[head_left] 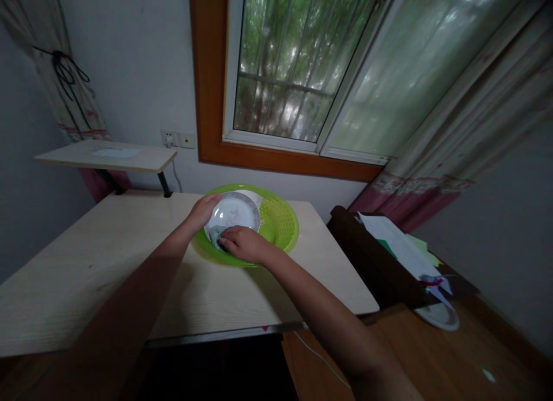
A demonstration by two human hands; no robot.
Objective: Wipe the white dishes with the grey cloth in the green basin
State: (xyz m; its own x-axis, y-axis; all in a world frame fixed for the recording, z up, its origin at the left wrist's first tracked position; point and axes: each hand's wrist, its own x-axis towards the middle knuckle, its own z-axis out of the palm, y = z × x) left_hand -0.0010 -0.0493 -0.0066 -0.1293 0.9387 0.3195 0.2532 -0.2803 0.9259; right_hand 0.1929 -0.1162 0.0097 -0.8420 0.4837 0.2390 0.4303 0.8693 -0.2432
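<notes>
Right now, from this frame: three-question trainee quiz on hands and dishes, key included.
1. True or false: the left hand holds the round white patterned plate by its edge.

2. The right hand has a crumpled greyish cloth-like wad against which surface?
A) pale wood-grain tabletop
B) clear window glass
C) the plate's upper face

3. What shows behind the plate, inside the lime-green round plastic basket?

Key: 1 true; 2 C; 3 a white dish, partly hidden.

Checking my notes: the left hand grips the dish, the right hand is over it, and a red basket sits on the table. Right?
No: the basket on the table is green, not red, as the head view shows. The left hand grips the dish, with the right hand over it.
</notes>
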